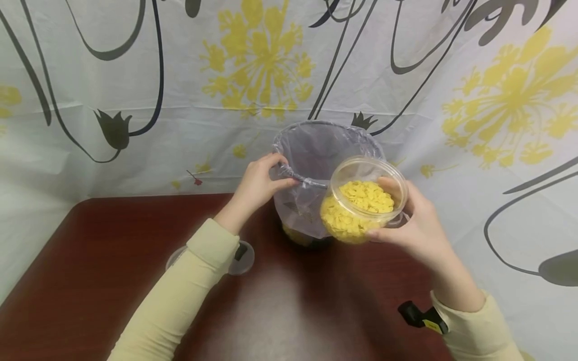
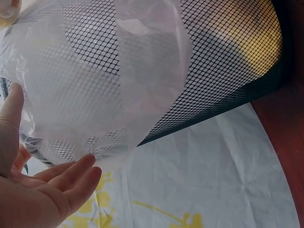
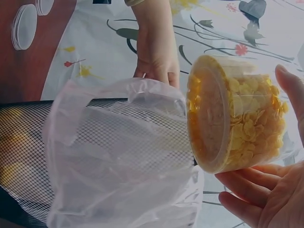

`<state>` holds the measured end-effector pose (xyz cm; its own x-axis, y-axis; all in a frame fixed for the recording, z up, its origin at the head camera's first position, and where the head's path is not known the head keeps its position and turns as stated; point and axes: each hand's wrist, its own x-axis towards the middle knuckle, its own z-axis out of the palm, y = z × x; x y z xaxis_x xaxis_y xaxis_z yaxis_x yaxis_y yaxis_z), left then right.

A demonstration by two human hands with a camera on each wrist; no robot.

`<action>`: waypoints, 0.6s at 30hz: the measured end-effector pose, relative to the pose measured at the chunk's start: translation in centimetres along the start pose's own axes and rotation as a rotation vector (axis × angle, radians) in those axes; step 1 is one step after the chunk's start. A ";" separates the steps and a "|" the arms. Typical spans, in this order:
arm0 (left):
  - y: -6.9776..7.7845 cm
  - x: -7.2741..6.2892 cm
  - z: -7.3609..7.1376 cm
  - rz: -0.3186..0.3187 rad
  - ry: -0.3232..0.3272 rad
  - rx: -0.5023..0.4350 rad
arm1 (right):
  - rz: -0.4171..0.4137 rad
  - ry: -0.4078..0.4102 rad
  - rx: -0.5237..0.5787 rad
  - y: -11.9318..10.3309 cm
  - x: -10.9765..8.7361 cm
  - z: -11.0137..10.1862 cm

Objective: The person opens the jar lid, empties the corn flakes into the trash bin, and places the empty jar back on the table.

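A black mesh trash can (image 2: 223, 61) lined with a thin translucent bag (image 1: 298, 213) stands at the back of the table. Its rim is pinched by my left hand (image 1: 259, 183) at the near left side, the bag's folded edge caught there too. In my right hand (image 1: 420, 225) is a clear plastic jar (image 3: 209, 114), gripped from its right side. Yellow flakes (image 1: 366, 197) fill much of the jar, which has no lid on and tilts beside the can's near right rim. Other yellow contents show dimly through the mesh low in the can.
Round clear lids (image 3: 23, 27) lie on the dark red table (image 1: 113, 240), partly hidden behind the left sleeve (image 1: 212, 245) in the head view. Close behind the can hangs a white cloth (image 1: 189, 75) with yellow and grey flowers. A black device (image 1: 422, 318) sits at the right cuff.
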<state>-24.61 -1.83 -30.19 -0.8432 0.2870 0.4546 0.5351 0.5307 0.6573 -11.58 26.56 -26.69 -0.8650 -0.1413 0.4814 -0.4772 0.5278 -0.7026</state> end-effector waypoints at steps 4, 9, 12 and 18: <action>0.1 0.1 -0.2 0.005 -0.020 0.025 | 0.000 0.016 0.009 -0.4 0.2 -0.4; 0.2 0.3 -0.4 -0.005 -0.041 0.048 | -0.035 0.065 0.006 -0.5 0.8 -0.9; 0.3 0.4 -0.5 -0.007 -0.045 0.059 | -0.047 0.093 -0.004 -0.6 1.2 -1.1; 0.5 0.7 -0.6 -0.004 -0.040 0.075 | -0.045 0.138 -0.004 -0.6 2.2 -1.4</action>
<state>-24.92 -1.83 -29.18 -0.8475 0.3155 0.4269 0.5276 0.5897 0.6115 -12.99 27.06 -24.44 -0.8133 -0.0483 0.5798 -0.5138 0.5271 -0.6769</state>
